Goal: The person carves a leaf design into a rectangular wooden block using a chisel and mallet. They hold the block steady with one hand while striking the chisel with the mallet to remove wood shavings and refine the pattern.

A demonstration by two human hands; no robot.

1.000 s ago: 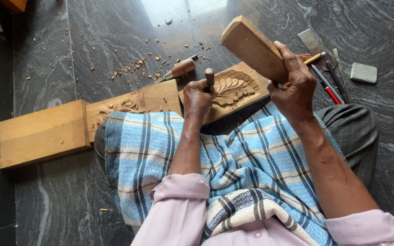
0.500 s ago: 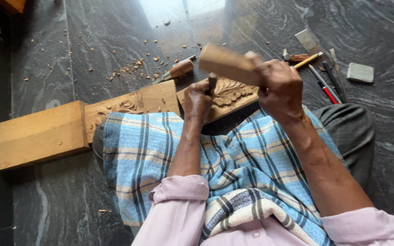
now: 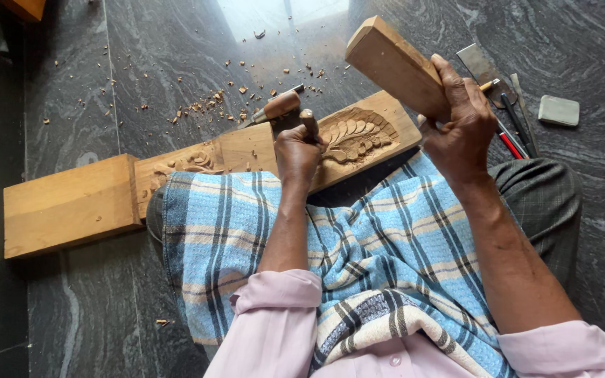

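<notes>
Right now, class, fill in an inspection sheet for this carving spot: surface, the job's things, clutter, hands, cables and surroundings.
Surface: dark stone floor, polished, with window glare at the top.
Job's things: long wooden plank with leaf carving; chisel; wooden mallet.
Clutter: wood chips; spare chisel lying on the plank; hand tools and a grey block at right.
Hands: left hand grips the chisel on the carving; right hand holds the mallet raised.
Cables: nothing seen.
Surroundings: checked cloth over the lap.
</notes>
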